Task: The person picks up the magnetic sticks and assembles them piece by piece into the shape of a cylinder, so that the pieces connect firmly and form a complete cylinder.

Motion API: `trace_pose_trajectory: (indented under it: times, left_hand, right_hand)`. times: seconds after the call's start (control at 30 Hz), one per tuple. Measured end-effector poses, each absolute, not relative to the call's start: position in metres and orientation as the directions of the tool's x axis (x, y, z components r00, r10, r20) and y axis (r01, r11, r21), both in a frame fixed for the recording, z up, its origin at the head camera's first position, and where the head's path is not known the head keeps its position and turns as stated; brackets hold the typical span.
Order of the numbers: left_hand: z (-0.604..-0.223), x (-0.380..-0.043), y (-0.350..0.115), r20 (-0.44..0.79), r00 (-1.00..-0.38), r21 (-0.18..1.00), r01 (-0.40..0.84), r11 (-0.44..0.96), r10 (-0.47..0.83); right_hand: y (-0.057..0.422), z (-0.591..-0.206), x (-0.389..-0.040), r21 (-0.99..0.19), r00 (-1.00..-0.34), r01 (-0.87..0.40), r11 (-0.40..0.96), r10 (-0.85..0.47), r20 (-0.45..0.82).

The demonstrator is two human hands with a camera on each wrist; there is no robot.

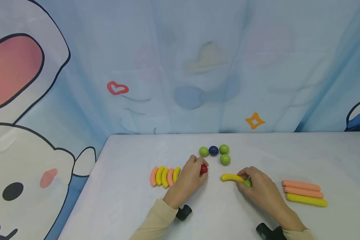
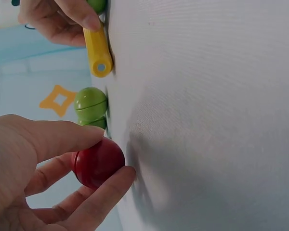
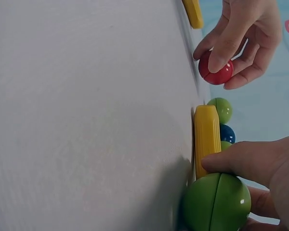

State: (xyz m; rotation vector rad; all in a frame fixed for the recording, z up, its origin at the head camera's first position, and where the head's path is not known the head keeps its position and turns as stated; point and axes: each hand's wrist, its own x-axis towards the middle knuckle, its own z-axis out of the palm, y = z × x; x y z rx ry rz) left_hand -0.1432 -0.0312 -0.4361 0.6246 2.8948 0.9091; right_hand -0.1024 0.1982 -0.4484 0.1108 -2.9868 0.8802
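Observation:
A shiny red ball (image 2: 100, 162) is pinched between the thumb and fingers of my left hand (image 1: 189, 178), close over the table. My right hand (image 1: 259, 190) grips a yellow curved rod (image 1: 230, 177) near its right end, where a green ball (image 3: 216, 202) meets it under the fingers. The rod's free end points left and shows a pale round spot in the left wrist view. Part of that green ball (image 1: 247, 183) is covered by my right hand in the head view.
Behind the hands lie a dark blue ball (image 1: 213, 150) and several green balls (image 1: 225, 159). Orange and yellow curved rods (image 1: 165, 177) line up at left, partly behind my left hand. Straight orange rods (image 1: 303, 191) and a yellow straight rod (image 1: 306, 200) lie at right. A blue curtain (image 1: 168, 66) hangs behind the table.

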Motion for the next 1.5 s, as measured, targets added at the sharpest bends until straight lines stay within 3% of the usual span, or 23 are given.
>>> trace_pose_trajectory:
  times: [0.3,0.63,0.97,1.27,1.5]
  left_hand:
    - [-0.433,-0.141,-0.034,0.103,-0.884,0.53,0.436,0.727,0.455]
    - [-0.427,-0.142,-0.04,0.013,-0.915,0.449,0.365,0.816,0.402]
    - [-0.427,-0.142,-0.045,0.015,-0.921,0.542,0.334,0.771,0.389]
    - [-0.427,-0.137,-0.042,0.003,-0.94,0.513,0.294,0.807,0.341]
    - [-0.428,-0.137,-0.045,0.034,-0.927,0.494,0.34,0.8,0.372]
  right_hand:
    - [0.192,-0.453,-0.105,-0.531,-0.991,-0.125,0.838,-0.083,0.102]
    - [0.19,-0.452,-0.108,-0.531,-0.994,-0.105,0.841,-0.08,0.071]
    - [0.191,-0.453,-0.112,-0.536,-0.996,-0.094,0.839,-0.081,0.047]
    - [0.188,-0.454,-0.111,-0.535,-0.996,-0.086,0.841,-0.071,0.049]
    - [0.18,-0.45,-0.11,-0.551,-0.997,-0.079,0.831,-0.066,0.042]
